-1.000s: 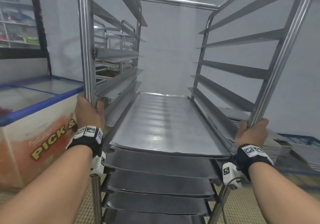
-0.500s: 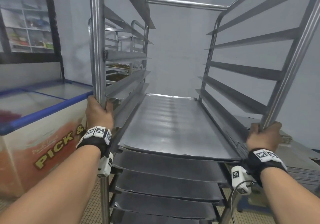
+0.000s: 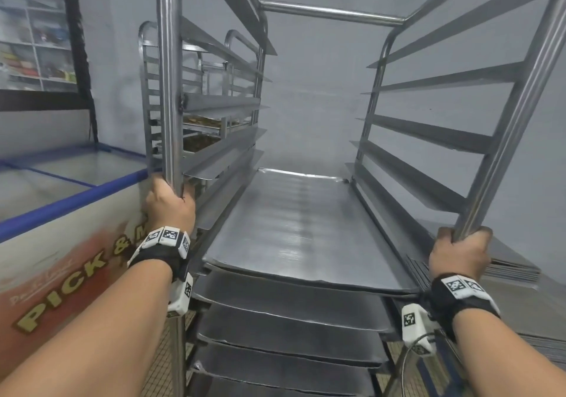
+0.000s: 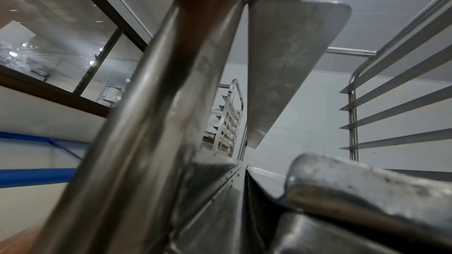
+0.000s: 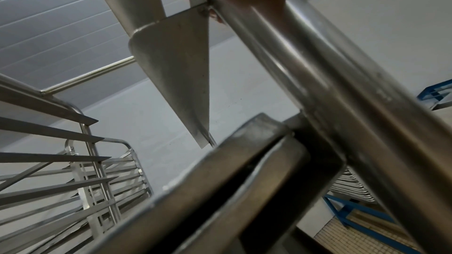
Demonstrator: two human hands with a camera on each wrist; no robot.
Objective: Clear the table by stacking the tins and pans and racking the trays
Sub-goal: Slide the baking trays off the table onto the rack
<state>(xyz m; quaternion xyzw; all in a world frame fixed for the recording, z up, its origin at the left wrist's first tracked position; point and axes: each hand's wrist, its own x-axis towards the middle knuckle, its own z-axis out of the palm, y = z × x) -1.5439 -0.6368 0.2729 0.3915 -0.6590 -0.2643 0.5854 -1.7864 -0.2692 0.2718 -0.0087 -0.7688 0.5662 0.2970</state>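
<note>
A tall steel tray rack (image 3: pixel 330 13) stands right in front of me, its upper runners bare. Several flat metal trays (image 3: pixel 294 231) lie on its lower runners, one above another. My left hand (image 3: pixel 170 203) grips the rack's near left upright (image 3: pixel 167 90). My right hand (image 3: pixel 459 252) grips the near right upright (image 3: pixel 514 114). Seen from the left wrist, that left upright (image 4: pixel 146 123) fills the middle, with a tray rim (image 4: pixel 367 184) low at the right. The right wrist view looks up along the right upright (image 5: pixel 318 88), a tray rim (image 5: pixel 220 190) below it.
A chest freezer (image 3: pixel 61 219) with a blue rim and "PICK &" lettering stands close on the left. A second rack (image 3: pixel 199 96) holding food trays is behind the left upright. A pile of flat trays (image 3: pixel 514 268) lies low at the right. A grey wall is ahead.
The rack and both hands have shifted to the right in the head view, and the freezer and second rack show more at the left. Both hands keep their grip on the uprights.
</note>
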